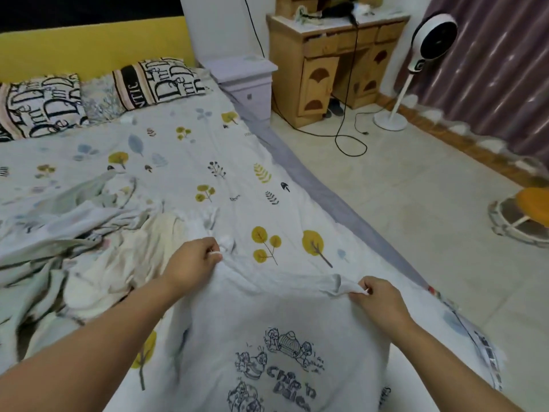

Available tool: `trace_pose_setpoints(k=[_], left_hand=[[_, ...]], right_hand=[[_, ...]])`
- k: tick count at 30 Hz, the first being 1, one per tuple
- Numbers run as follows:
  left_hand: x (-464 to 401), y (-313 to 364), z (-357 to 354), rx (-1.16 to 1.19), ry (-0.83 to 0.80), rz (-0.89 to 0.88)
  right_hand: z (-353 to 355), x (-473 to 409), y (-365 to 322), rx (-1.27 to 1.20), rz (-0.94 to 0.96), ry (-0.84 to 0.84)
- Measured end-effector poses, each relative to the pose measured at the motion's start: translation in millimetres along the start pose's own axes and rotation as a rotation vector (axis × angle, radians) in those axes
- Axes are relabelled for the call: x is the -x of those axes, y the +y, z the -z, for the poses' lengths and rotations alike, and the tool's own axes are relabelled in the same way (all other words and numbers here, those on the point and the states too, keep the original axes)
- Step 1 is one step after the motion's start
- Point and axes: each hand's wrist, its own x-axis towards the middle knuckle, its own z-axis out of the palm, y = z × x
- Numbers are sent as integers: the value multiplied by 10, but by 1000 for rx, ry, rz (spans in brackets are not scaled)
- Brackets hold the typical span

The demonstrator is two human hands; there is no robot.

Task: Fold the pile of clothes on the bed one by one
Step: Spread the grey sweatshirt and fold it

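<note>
Now both grips holding cloth: left hand [193,264] pinches one shoulder of the white printed T-shirt [276,346], right hand [378,298] pinches the other by the collar | shirt spread at lower centre on the leaf-print bed [208,162] | rumpled clothes pile [74,248] at left | pillows [38,105] upper left

Across from me, two letter-print pillows [38,105] lie against the yellow headboard [89,46]. My wooden desk [335,63] stands past a lilac nightstand [246,81], a black cable [350,144] looping over the tiled floor [401,203] near the white pedestal fan [427,46].
</note>
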Motion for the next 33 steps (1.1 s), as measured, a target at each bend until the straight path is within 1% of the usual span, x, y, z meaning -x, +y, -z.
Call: trace_pose_setpoints(k=[2,5,6,7,8,9,12,14,18,19,21,23,24,25,27,28,29,31,33], left_hand=[[-285,62,-112,-13,90,-37],[-674,185,-290,-41,303,-43],[-792,198,-376,-45,343,-24],[-908,179,-488,-47,350,-1],[-1016,131,-618,-47,322,16],[-1110,58,-770,-61,258,37],[-1257,-183,-1259,-265,-41,81],[-1249,-286,-1516,-339,-135,81],[-1296,-480,-1828,-378,-126,-10],[-1324,-497,-1873,-397,-112,-1],[-1395,-493,-1946,-399,-100,76],[-1480,-433,-1969,-420,-112,142],[-1525,-400,-1962,-415,-87,137],[-1569,-378,-1951,-395,-21,115],[-1647,-363,-1938,-303,184,73],[-1670,-357,-1948,-266,239,70],[-1680,-346,-1976,-259,247,75],[-1671,-311,-2062,-311,245,65],[-1622,-200,-2209,-379,258,-54]], right_hand=[[8,-313,24,10,0,39],[-16,-765,68,-20,6,167],[-51,-895,96,-41,4,211],[-100,-1017,134,-60,6,234],[-171,-1134,186,-64,1,226],[-252,-1242,247,-40,-25,184],[-540,-1475,547,172,-166,-33],[-702,-1506,731,281,-214,-92],[-876,-1495,998,357,-212,11],[-893,-1500,1036,397,-214,14],[-920,-1532,1105,489,-198,-9],[-905,-1584,1175,539,-143,-10],[-877,-1609,1195,498,-104,30],[-840,-1634,1208,413,-65,105],[-766,-1668,1190,228,-21,285],[-742,-1685,1183,181,-20,323],[-732,-1703,1195,155,-38,304],[-729,-1719,1224,103,-135,141],[-666,-1730,1265,-32,-235,-4]])
